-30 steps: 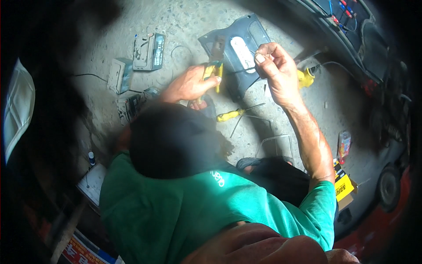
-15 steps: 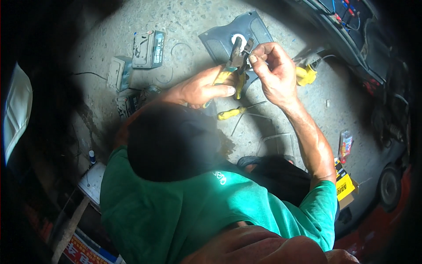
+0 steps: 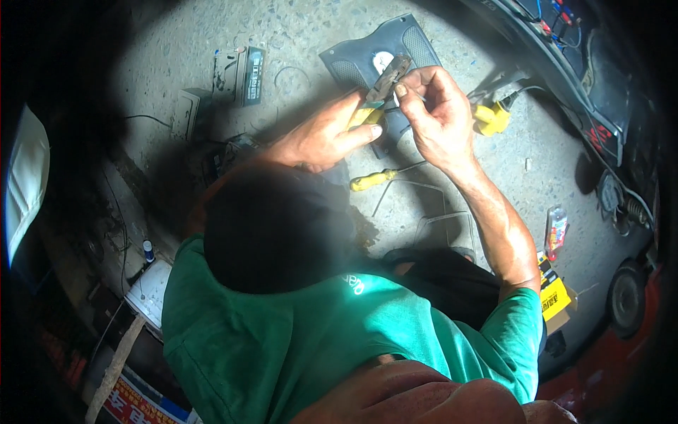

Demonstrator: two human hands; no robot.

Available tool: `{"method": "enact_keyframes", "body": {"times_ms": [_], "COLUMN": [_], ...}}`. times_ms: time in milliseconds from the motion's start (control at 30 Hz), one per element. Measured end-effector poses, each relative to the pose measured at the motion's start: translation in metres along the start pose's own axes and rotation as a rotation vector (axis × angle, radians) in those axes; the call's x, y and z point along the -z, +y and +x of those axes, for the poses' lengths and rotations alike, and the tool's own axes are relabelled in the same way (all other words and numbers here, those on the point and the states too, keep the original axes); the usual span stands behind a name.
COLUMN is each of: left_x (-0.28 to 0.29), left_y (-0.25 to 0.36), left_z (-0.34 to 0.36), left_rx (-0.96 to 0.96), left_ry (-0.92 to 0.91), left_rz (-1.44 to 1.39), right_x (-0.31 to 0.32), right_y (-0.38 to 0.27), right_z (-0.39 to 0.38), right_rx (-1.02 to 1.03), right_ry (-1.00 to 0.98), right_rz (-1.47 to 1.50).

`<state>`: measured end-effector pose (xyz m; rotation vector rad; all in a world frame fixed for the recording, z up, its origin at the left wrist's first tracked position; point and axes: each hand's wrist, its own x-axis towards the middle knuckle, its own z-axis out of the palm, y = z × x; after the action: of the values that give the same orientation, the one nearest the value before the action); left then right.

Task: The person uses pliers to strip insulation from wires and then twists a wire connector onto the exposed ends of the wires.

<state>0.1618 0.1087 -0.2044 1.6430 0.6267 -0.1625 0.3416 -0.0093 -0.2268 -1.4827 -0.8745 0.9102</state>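
Note:
My left hand [image 3: 321, 136] is closed around the yellow-handled pliers [image 3: 388, 79], whose dark jaws point up and away and are brought together. Close beside the jaws, my right hand [image 3: 446, 120] pinches a small, thin piece between thumb and forefinger; its kind is too small to tell. Beyond both hands a dark grey plastic panel [image 3: 345, 59] with a white round patch lies on the floor. Nearer to me is a screwdriver [image 3: 373, 179] with a yellow handle, its shaft pointing right.
Boxy batteries [image 3: 254, 79] stand at the left, with thin wires near them. A yellow plug-like piece [image 3: 492, 119] lies right of my hand. Further right are a clear packet [image 3: 556, 227], a yellow box [image 3: 556, 299] and a dark vehicle body [image 3: 600, 92].
The pliers' spread handles and jaws have come together as my left hand squeezed. Their head has tilted to the right, toward my right fingers. The right hand has shifted slightly left.

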Motion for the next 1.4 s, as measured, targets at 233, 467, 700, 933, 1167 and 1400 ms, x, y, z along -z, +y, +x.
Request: {"method": "enact_keyframes", "body": {"times_ms": [233,467,700,933,1167,1400], "left_x": [-0.003,0.001,0.003,0.006,0.007,0.005], "left_y": [-0.017,-0.019,-0.030,0.000,-0.017,0.007], "left_z": [0.006,0.007,0.010,0.001,0.005,0.004], "left_rx": [-0.159,-0.004,-0.048,0.157,0.039,0.224], "left_ry": [0.240,0.217,0.048,-0.035,0.014,-0.014], "left_rz": [0.340,0.238,0.097,-0.006,0.278,0.148], "right_x": [-0.002,-0.002,0.002,0.003,0.007,0.006], "right_y": [0.000,0.002,-0.004,-0.016,-0.012,0.001], "right_z": [0.002,0.004,0.005,0.004,0.008,0.008], "right_rx": [-0.011,0.013,-0.011,0.201,0.521,0.500], "right_ry": [0.015,0.048,0.002,0.040,0.033,0.048], "right_rz": [-0.011,-0.071,-0.149,-0.500,-0.804,-0.753]}}
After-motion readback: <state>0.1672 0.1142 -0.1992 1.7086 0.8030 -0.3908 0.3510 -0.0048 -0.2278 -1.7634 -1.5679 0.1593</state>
